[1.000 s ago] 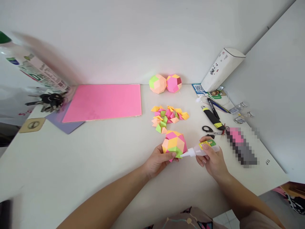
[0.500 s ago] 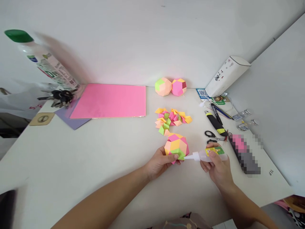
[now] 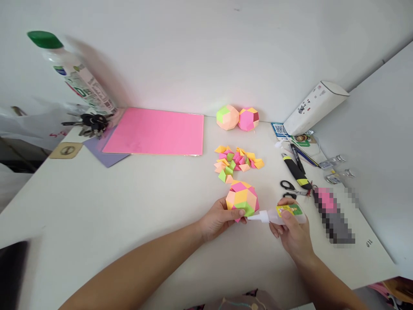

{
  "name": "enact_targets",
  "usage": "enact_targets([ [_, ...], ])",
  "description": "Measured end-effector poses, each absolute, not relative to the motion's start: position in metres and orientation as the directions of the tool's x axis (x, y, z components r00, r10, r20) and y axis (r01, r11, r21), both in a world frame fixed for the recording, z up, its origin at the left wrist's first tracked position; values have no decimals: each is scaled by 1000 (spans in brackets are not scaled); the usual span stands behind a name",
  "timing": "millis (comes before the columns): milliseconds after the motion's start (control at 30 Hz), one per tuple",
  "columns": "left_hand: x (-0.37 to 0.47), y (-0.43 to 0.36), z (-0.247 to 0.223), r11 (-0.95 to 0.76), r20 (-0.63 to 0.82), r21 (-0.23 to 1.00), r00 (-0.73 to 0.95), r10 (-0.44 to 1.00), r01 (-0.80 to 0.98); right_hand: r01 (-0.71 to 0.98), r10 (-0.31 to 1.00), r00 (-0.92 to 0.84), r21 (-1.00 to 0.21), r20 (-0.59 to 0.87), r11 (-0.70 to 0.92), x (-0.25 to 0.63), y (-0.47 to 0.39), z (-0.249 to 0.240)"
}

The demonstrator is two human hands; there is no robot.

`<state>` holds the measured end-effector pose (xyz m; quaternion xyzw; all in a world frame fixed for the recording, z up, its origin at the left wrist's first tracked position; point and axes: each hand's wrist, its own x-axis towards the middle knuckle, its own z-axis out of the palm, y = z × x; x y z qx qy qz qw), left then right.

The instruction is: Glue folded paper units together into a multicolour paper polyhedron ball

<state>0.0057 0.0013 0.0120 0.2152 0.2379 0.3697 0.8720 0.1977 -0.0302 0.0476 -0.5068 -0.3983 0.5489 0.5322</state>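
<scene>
My left hand (image 3: 221, 218) is closed on a folded-paper ball (image 3: 242, 198) with pink, orange, peach and green facets, its thumb on the lower green part. In my right hand (image 3: 293, 230) lies a glue bottle (image 3: 272, 216) with a yellow and green label, tilted almost flat. Its white nozzle points left and its tip is at the ball's lower right edge; whether they touch I cannot tell. Just beyond the ball lies a heap of small folded paper pieces (image 3: 237, 160) in the same colours. Two paper balls (image 3: 227, 118) sit against the wall.
Pink paper (image 3: 155, 131) in a clear sleeve lies at the back left, near keys (image 3: 92, 122) and a green-capped bottle (image 3: 80, 79). To the right are scissors (image 3: 288, 187), a utility knife (image 3: 297, 171), pens, small glass bottles (image 3: 335, 161) and a white box (image 3: 316, 107).
The whole view has shifted a little. The glue nozzle has moved slightly left and down along the ball's lower edge. Both hands keep their holds.
</scene>
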Motion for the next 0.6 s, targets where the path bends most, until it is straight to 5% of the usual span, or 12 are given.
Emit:
enact_targets([
  [600, 6, 1, 9, 627, -245, 558, 613, 751, -544, -86, 994, 96, -996, -47, -39, 200, -35, 44],
])
